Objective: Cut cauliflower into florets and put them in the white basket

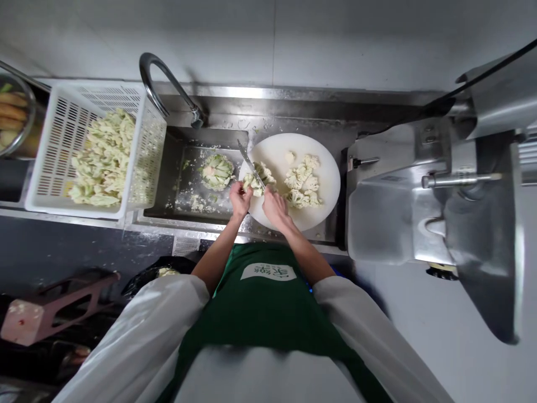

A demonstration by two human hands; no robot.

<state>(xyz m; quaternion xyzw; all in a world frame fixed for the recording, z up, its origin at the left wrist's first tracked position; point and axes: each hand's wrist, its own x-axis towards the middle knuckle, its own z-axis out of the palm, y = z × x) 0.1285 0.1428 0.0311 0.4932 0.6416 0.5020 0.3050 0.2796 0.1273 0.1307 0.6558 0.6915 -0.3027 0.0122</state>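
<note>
My right hand (274,206) is closed round the handle of a knife (247,158), whose blade points up and to the left across a piece of cauliflower (263,174). With closed fingers my left hand (240,199) grips the near left side of that piece. Both hands are at the left part of a round white cutting board (329,168). Cut cauliflower florets (302,182) lie in a loose group on the board, right of the knife. Left of the board, a whole cauliflower (217,172) with its stem side up rests in the sink (176,151).
A white plastic basket (145,140) heaped with cauliflower pieces stands at the left. A curved faucet (168,78) arches over the sink. On the right is a large metal slicer (377,218). Low at the left are a black bag (146,274) and a pink stool (62,308).
</note>
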